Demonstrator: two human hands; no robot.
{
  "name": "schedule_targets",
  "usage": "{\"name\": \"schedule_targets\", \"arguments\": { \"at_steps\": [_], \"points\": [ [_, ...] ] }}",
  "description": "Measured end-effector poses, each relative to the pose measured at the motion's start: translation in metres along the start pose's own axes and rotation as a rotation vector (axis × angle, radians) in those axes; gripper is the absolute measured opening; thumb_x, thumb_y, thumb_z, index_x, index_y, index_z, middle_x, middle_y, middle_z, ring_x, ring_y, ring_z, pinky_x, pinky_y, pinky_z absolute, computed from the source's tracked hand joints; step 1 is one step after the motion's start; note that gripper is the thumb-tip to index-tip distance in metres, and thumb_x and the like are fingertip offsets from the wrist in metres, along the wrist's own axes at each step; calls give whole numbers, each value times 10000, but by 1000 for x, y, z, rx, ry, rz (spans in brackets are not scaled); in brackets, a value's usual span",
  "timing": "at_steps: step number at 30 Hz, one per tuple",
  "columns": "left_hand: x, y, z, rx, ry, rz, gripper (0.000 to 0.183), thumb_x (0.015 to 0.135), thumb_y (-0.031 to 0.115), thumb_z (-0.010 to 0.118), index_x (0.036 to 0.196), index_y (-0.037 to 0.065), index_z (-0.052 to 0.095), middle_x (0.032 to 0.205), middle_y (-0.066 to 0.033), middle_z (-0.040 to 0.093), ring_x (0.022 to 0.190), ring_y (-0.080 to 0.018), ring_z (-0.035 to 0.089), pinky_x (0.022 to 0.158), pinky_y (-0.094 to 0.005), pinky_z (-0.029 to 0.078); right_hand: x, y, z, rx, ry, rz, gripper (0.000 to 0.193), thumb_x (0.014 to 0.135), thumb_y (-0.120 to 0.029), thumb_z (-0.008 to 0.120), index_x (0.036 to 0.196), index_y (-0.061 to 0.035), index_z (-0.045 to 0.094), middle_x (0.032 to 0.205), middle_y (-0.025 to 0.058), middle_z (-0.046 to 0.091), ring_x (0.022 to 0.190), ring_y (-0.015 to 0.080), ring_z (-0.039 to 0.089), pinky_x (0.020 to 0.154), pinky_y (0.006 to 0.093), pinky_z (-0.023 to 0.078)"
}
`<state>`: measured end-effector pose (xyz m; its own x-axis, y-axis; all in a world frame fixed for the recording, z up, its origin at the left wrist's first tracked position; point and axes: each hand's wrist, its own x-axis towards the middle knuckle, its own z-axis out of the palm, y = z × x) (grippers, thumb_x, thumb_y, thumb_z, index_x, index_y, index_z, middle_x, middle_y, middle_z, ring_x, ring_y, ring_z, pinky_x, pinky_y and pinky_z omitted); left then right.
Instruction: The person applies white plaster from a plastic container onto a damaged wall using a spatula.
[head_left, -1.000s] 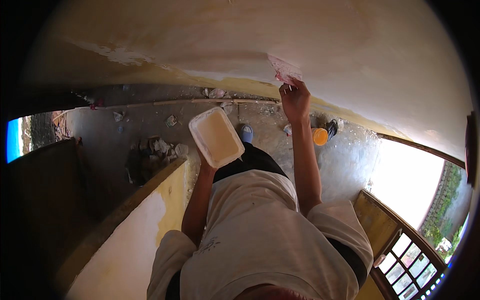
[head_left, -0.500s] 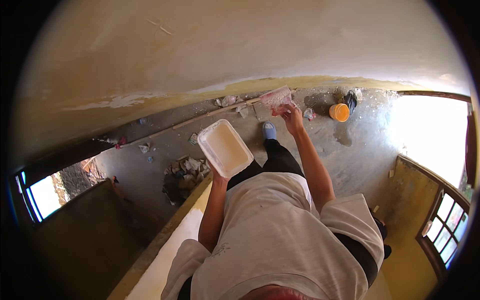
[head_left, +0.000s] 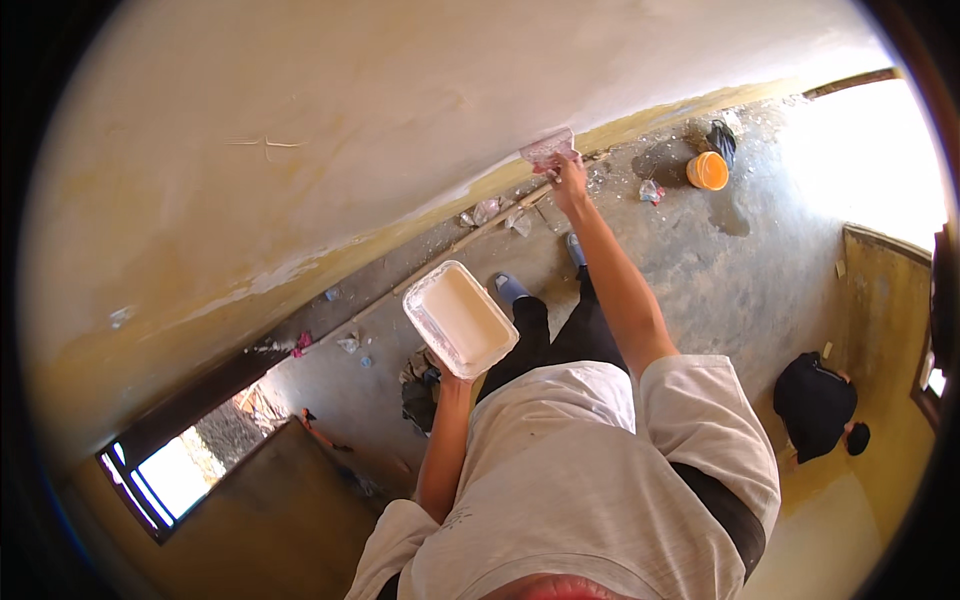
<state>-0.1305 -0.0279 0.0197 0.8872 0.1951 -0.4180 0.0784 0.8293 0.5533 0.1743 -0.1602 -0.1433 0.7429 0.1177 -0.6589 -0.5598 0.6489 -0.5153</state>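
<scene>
My left hand (head_left: 453,382) is closed round the underside of a white rectangular plastic tub (head_left: 428,335) and hides partly beneath it. Smooth off-white paste (head_left: 466,318) lies inside, with smears along the walls and rim. Out at arm's length, my right hand (head_left: 568,176) grips a wide, flat putty scraper (head_left: 549,147), pinkish and smeared with paste. Its blade is at the lower part of the plastered wall (head_left: 350,150), seemingly against the surface. The handle is mostly hidden by my fingers.
A long pole (head_left: 470,238) lies along the wall's foot among scraps of litter. An orange bucket (head_left: 707,171) stands by a black bag (head_left: 722,140), near a bright doorway. A person in black (head_left: 815,408) is low by the right-hand wall. A ledge (head_left: 300,470) stands at left.
My right hand has carried the scraper forward and up to the wall. The whole view has turned, and the person in black shows more fully. The tub stays in my left hand.
</scene>
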Motion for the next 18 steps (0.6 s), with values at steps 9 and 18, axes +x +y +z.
{"name": "schedule_targets", "arguments": {
  "at_steps": [9,18],
  "points": [
    [-1,5,-23,-93,-82,-65,661,941,485,455,1478,152,265,1490,-133,334,1326,-308,395,1045,-508,401,-168,-38,58,146,-280,-234,100,923,-107,571,1008,-85,523,913,35,580,884,142,594,775,328,504],
    [0,15,-65,-94,-27,-123,663,937,473,472,1478,149,265,1486,-140,338,1307,-310,419,1034,-509,414,-35,63,-89,-77,115,-45,83,879,-122,552,935,-62,563,790,52,595,749,192,626,717,351,535]
  ]
}}
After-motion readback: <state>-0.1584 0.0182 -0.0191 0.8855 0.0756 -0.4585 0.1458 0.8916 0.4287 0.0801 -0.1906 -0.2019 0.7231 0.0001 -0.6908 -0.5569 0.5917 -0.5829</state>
